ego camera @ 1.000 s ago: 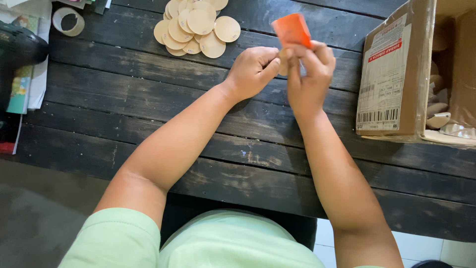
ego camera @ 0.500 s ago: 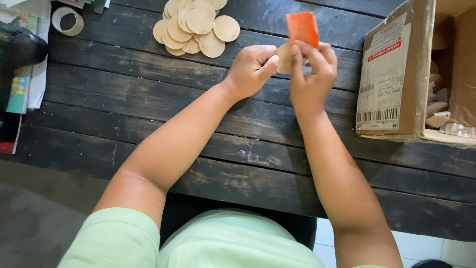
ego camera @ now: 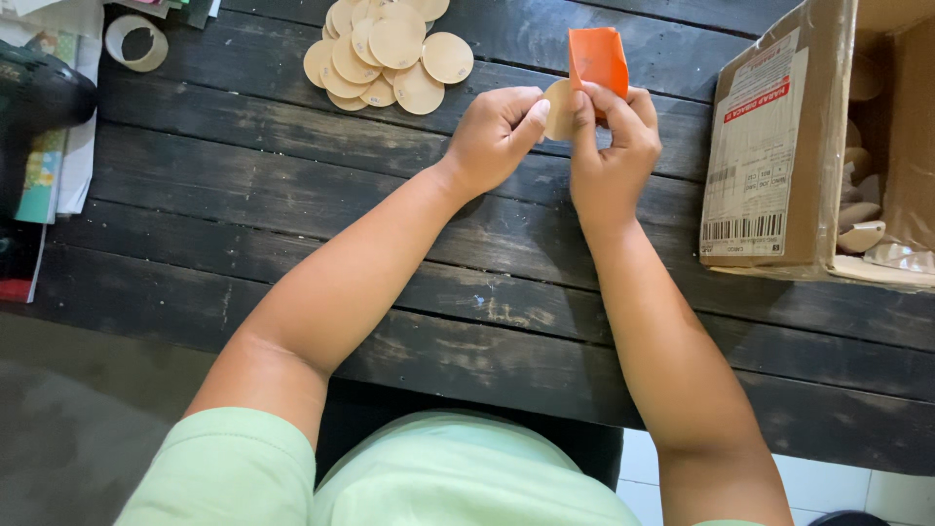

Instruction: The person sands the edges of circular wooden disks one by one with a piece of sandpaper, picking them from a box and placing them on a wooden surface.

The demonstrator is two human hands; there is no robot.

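Note:
Both hands meet above the dark plank table [ego camera: 292, 214]. My left hand [ego camera: 497, 136] pinches a small round wooden disc [ego camera: 559, 109] by its edge. My right hand [ego camera: 612, 151] holds a folded orange piece of sandpaper [ego camera: 598, 58] against the same disc, its fingers curled over it. The disc is partly hidden by my fingers. A loose pile of similar wooden discs [ego camera: 385, 54] lies on the table further back and to the left of my hands.
An open cardboard box [ego camera: 779, 156] with more wooden pieces inside stands at the right. A roll of tape [ego camera: 135, 43] lies at the back left, beside a dark power tool [ego camera: 39, 97] and papers [ego camera: 49, 175]. The table's front edge runs near my lap.
The orange sandpaper and my right hand have shifted slightly right and up against the disc. My left hand stays almost in place.

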